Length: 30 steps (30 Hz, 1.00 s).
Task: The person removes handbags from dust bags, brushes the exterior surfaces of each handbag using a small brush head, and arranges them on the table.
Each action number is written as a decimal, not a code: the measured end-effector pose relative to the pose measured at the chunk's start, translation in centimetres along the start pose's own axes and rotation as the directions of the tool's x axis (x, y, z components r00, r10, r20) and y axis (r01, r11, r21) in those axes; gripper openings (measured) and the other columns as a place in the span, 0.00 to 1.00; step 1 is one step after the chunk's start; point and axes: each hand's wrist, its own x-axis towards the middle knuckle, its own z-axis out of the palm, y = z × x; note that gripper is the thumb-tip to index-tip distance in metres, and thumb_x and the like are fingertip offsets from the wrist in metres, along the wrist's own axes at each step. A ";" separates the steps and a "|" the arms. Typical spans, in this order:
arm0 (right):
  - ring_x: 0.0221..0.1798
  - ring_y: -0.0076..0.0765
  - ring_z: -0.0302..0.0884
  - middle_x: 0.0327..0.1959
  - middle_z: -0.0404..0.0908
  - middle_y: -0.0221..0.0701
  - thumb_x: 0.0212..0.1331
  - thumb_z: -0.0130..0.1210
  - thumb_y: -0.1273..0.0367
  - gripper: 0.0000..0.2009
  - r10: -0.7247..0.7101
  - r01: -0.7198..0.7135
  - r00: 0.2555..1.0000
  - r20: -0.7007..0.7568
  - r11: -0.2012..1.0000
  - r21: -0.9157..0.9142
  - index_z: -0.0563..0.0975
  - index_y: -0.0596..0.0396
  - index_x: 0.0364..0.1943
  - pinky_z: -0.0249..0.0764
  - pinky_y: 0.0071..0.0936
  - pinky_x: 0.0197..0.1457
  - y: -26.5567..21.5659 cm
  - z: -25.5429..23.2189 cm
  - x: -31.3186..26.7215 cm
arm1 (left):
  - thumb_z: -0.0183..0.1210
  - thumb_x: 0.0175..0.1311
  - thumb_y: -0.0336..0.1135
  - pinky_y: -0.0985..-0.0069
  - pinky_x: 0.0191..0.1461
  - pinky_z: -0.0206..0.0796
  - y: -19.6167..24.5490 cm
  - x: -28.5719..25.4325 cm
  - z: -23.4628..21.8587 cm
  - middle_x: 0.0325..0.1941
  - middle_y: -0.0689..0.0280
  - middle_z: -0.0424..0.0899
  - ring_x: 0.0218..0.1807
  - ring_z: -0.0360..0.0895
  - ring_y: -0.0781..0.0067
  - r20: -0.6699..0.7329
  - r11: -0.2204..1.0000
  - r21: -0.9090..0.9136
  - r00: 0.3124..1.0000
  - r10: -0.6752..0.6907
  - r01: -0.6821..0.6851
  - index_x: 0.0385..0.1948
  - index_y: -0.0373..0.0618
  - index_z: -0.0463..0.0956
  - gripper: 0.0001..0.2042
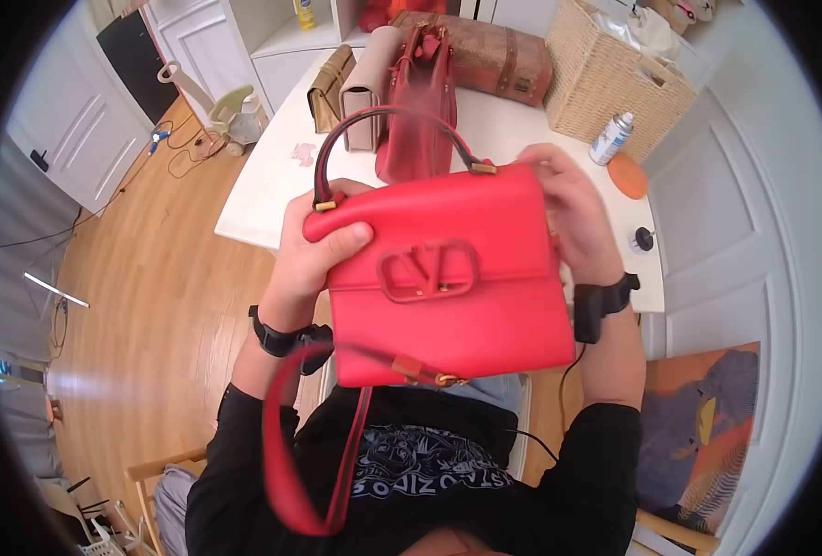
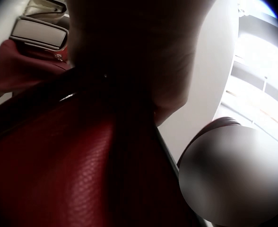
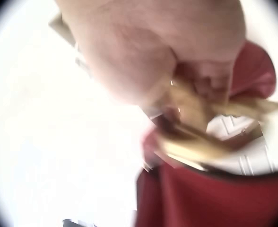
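A red handbag point(image 1: 448, 324) with a V-shaped emblem point(image 1: 427, 271) is held up in front of the person's chest. The left hand point(image 1: 323, 246) grips its upper left corner, thumb lying on the front flap. At the bag's right side, the right hand point(image 1: 573, 218) has curled fingers close to the top corner. A blurred gold-coloured fitting point(image 3: 195, 146) shows right at those fingers in the right wrist view. The dark-edged top handle point(image 1: 388, 111) arches up. A red shoulder strap point(image 1: 281, 445) loops down at the left, and its gold-coloured clasp point(image 1: 450, 380) hangs before the bag's lower edge.
On the white table point(image 1: 253, 199) stand a small brown bag point(image 1: 329, 88), a beige bag point(image 1: 371, 83), a dark red bag point(image 1: 420, 120) and a brown patterned case point(image 1: 494, 56). A woven basket point(image 1: 614, 83), a spray can point(image 1: 612, 139) and an orange disc point(image 1: 627, 176) are at the right.
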 end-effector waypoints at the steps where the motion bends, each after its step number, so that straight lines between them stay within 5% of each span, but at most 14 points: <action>1: 0.60 0.33 0.83 0.57 0.85 0.32 0.82 0.48 0.65 0.16 -0.008 0.002 0.999 0.047 0.993 0.117 0.76 0.58 0.63 0.77 0.34 0.69 1.0 -2.3 0.6 | 0.71 0.64 0.37 0.76 0.56 0.74 -0.4 0.0 0.0 0.45 0.63 0.88 0.47 0.82 0.76 -0.063 0.998 -0.037 0.997 -0.051 0.048 0.50 0.31 0.82 0.20; 7: 0.77 0.40 0.71 0.76 0.71 0.35 0.83 0.50 0.56 0.24 0.004 0.014 0.941 -0.338 0.999 0.048 0.70 0.55 0.72 0.70 0.41 0.78 10.0 -0.1 -7.8 | 0.68 0.67 0.37 0.77 0.54 0.74 -1.5 1.8 -0.5 0.46 0.62 0.88 0.47 0.83 0.76 -0.269 0.993 -0.118 0.962 -0.052 0.021 0.53 0.31 0.82 0.19; 9: 0.76 0.41 0.72 0.75 0.70 0.33 0.77 0.60 0.54 0.30 0.088 0.052 0.976 -0.198 0.791 0.610 0.67 0.53 0.75 0.69 0.44 0.78 11.7 0.1 -9.7 | 0.66 0.68 0.37 0.78 0.52 0.74 -0.7 3.0 0.5 0.46 0.62 0.88 0.45 0.83 0.76 -0.322 0.991 -0.130 0.946 -0.027 -0.016 0.53 0.30 0.83 0.18; 10: 0.76 0.41 0.72 0.75 0.70 0.33 0.77 0.60 0.54 0.30 0.098 0.071 0.968 -0.233 0.777 0.625 0.67 0.53 0.75 0.69 0.44 0.78 12.2 0.8 -10.4 | 0.66 0.69 0.37 0.79 0.51 0.74 0.1 3.7 1.2 0.46 0.62 0.88 0.44 0.84 0.76 -0.330 0.992 -0.122 0.944 -0.029 -0.012 0.53 0.30 0.83 0.18; 12: 0.75 0.42 0.73 0.75 0.72 0.33 0.70 0.69 0.58 0.34 -0.244 0.244 0.970 -0.018 0.970 -0.017 0.68 0.52 0.75 0.72 0.45 0.77 10.9 1.4 -9.0 | 0.65 0.70 0.37 0.79 0.50 0.75 1.8 5.0 1.2 0.45 0.61 0.89 0.42 0.84 0.77 -0.240 1.000 -0.014 0.971 0.014 -0.018 0.53 0.30 0.82 0.19; 13: 0.73 0.43 0.75 0.73 0.75 0.35 0.65 0.74 0.62 0.34 -0.290 0.251 0.956 0.054 0.704 -0.664 0.72 0.54 0.72 0.77 0.43 0.72 9.4 1.3 -8.1 | 0.65 0.70 0.38 0.79 0.49 0.76 2.4 5.5 2.0 0.44 0.61 0.89 0.40 0.85 0.77 -0.257 0.997 -0.030 0.965 0.059 -0.069 0.54 0.30 0.82 0.19; 16: 0.70 0.40 0.77 0.68 0.80 0.37 0.63 0.75 0.63 0.28 -0.145 0.185 0.981 0.127 0.891 -0.415 0.79 0.53 0.65 0.80 0.39 0.67 11.2 0.4 -6.5 | 0.65 0.71 0.38 0.77 0.49 0.77 5.0 6.2 4.4 0.45 0.59 0.89 0.41 0.86 0.75 -0.258 0.958 -0.277 0.966 -0.002 -0.072 0.54 0.31 0.82 0.18; 17: 0.67 0.37 0.79 0.63 0.83 0.39 0.61 0.75 0.64 0.24 0.168 -0.149 0.985 -0.045 0.947 0.285 0.82 0.55 0.61 0.80 0.38 0.66 10.3 3.7 -6.2 | 0.63 0.73 0.38 0.77 0.48 0.78 5.7 6.3 5.7 0.45 0.59 0.90 0.41 0.87 0.74 -0.323 0.933 -0.350 0.945 -0.040 -0.080 0.54 0.32 0.82 0.17; 18: 0.67 0.37 0.79 0.63 0.83 0.39 0.61 0.75 0.64 0.24 0.156 -0.139 0.987 -0.041 0.950 0.278 0.82 0.55 0.61 0.80 0.38 0.66 10.2 5.8 -5.3 | 0.63 0.73 0.38 0.77 0.48 0.78 6.2 6.7 6.4 0.45 0.59 0.90 0.41 0.87 0.74 -0.321 0.933 -0.347 0.947 -0.026 -0.092 0.54 0.32 0.82 0.17; 21: 0.59 0.37 0.80 0.58 0.83 0.40 0.61 0.76 0.64 0.33 -0.057 0.222 0.912 0.405 0.900 -0.374 0.76 0.61 0.68 0.78 0.34 0.59 11.0 11.6 -3.0 | 0.61 0.76 0.38 0.76 0.49 0.79 5.8 7.5 6.6 0.47 0.62 0.90 0.43 0.88 0.74 -0.413 0.906 -0.337 0.905 0.103 -0.257 0.55 0.33 0.82 0.16; 22: 0.43 0.31 0.78 0.48 0.82 0.36 0.62 0.75 0.65 0.33 -0.439 0.471 0.882 0.172 0.844 -0.256 0.72 0.62 0.68 0.76 0.32 0.47 11.8 14.7 -2.4 | 0.61 0.76 0.38 0.76 0.49 0.79 5.0 8.2 5.9 0.47 0.62 0.90 0.43 0.88 0.74 -0.420 0.909 -0.331 0.902 0.101 -0.255 0.55 0.33 0.82 0.16; 26: 0.34 0.27 0.80 0.35 0.80 0.33 0.72 0.66 0.66 0.20 0.001 0.004 0.994 0.114 0.999 -0.046 0.69 0.62 0.55 0.75 0.30 0.38 14.6 14.5 -4.9 | 0.61 0.77 0.38 0.72 0.54 0.80 2.8 9.5 4.2 0.52 0.60 0.90 0.50 0.88 0.71 -0.469 0.889 -0.274 0.858 0.209 -0.367 0.57 0.35 0.81 0.17; 28: 0.31 0.27 0.85 0.36 0.84 0.30 0.79 0.54 0.73 0.17 0.284 -0.202 0.914 0.289 0.937 -0.284 0.67 0.61 0.65 0.82 0.27 0.40 12.8 12.6 -5.4 | 0.61 0.77 0.39 0.68 0.60 0.80 3.3 9.4 3.0 0.55 0.58 0.90 0.55 0.88 0.66 -0.480 0.864 -0.409 0.875 0.070 -0.293 0.59 0.36 0.80 0.18; 30: 0.29 0.24 0.80 0.28 0.81 0.30 0.82 0.51 0.69 0.09 0.345 -0.258 0.918 0.197 0.895 -0.364 0.72 0.62 0.53 0.76 0.28 0.35 12.8 10.9 -7.8 | 0.59 0.79 0.41 0.66 0.64 0.80 3.7 8.3 0.6 0.59 0.56 0.89 0.57 0.88 0.62 -0.481 0.860 -0.447 0.877 0.002 -0.247 0.63 0.38 0.79 0.19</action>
